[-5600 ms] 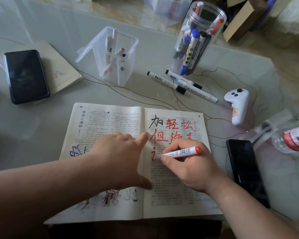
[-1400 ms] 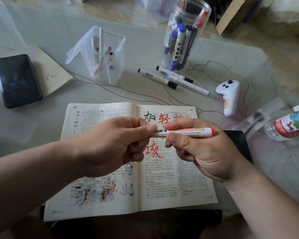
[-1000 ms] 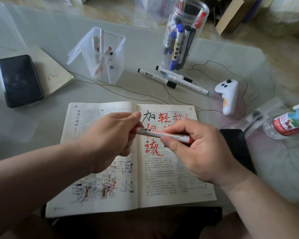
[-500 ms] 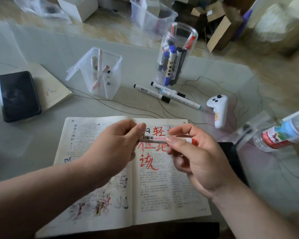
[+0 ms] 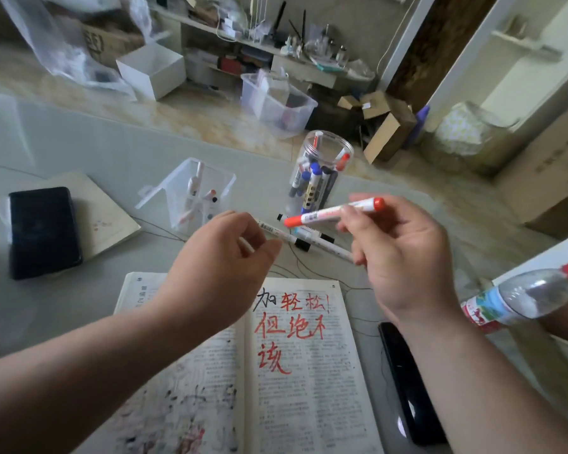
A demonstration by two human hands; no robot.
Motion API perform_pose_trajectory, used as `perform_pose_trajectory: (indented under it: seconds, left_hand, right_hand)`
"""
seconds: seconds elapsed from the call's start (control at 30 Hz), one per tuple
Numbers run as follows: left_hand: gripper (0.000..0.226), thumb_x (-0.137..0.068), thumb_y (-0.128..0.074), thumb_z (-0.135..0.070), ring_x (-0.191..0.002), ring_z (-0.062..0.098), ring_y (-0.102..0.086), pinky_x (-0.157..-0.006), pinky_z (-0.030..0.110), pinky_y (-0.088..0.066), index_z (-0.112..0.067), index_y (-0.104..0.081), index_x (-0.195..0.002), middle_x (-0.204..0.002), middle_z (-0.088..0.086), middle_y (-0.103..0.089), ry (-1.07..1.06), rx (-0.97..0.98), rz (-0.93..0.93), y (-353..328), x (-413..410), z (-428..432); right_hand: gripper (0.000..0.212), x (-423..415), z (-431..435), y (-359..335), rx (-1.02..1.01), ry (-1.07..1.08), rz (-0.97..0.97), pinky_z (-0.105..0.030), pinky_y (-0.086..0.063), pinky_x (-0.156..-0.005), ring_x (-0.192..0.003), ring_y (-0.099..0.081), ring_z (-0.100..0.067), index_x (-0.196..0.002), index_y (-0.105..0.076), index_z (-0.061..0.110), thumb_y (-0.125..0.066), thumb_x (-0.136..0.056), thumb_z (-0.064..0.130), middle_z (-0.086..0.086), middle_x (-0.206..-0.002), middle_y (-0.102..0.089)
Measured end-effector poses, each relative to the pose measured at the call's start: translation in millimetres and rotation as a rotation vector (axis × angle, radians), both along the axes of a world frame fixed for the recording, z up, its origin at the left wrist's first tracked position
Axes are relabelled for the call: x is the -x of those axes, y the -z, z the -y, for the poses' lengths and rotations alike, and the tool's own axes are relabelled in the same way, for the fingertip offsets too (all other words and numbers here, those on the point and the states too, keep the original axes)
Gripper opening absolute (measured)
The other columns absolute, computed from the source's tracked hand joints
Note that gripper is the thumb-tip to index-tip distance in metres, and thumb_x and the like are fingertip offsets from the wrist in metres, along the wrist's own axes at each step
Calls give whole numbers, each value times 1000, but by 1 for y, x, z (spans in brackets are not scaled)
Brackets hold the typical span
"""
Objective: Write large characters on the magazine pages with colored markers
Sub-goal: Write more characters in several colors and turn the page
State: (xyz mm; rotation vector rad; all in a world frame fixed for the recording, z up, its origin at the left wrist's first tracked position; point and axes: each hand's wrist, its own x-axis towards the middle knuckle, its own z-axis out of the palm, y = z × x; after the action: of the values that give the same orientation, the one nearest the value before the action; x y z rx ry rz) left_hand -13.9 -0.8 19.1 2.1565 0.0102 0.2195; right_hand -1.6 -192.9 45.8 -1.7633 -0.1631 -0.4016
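1 paper magazine (image 5: 304, 381), open flat. 1 slim capped red marker (image 5: 322, 216) above its top edge, pinched by right hand (image 5: 404, 257); left hand (image 5: 223, 267) apart, loosely curled, empty. Beyond: 2 white markers (image 5: 276, 231), 1 round clear jar (image 5: 325, 158).

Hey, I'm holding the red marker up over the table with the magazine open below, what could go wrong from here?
1. The right hand has only a fingertip grip on the red marker; it could slip onto the magazine.
2. The left hand hovers off the magazine, so its pages may shift.
3. The tall marker jar stands just beyond both hands and could be tipped.
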Motion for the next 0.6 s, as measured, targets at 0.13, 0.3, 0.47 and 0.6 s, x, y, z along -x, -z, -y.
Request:
perform_pose_trajectory:
  seconds: [0.13,0.3,0.47,0.6]
  left_hand:
    - [29,-88,-70,-42,-60,0,-54,-50,19,-32,-25,-57,-67,-60,-9,-58,23,-6,-25,2,4,-4]
    - [32,-87,-69,-43,-58,2,-51,-46,17,-29,-24,-55,-66,-57,-15,-57,55,-78,-54,11,6,-6]
    - [33,-87,-69,-43,-59,7,-52,-49,22,-35,-20,-54,-68,-61,-8,-59,121,-164,-127,27,6,-9]
    - [33,-89,-66,-45,-61,9,-52,-57,27,-42,-21,-53,-70,-65,-7,-59,212,-245,-220,34,8,-5]
  right_hand:
    - [8,-72,8,-35,186,251,133,-35,-59,-65,-64,-67,-14,-88,-74,23,-75,-84,30,1,-79,-75]
    - [16,-149,18,-45,343,291,49,-41,-63,-72,-67,-70,-16,-96,-71,24,-75,-81,27,1,-79,-74]
    - [38,-135,40,-11,439,267,-17,-29,-53,-68,-62,-65,-16,-115,-65,17,-73,-81,33,5,-69,-68]
    - [6,-96,43,50,647,269,-210,-21,-44,-67,-69,-62,-13,-87,-69,24,-73,-84,20,11,-72,-66]
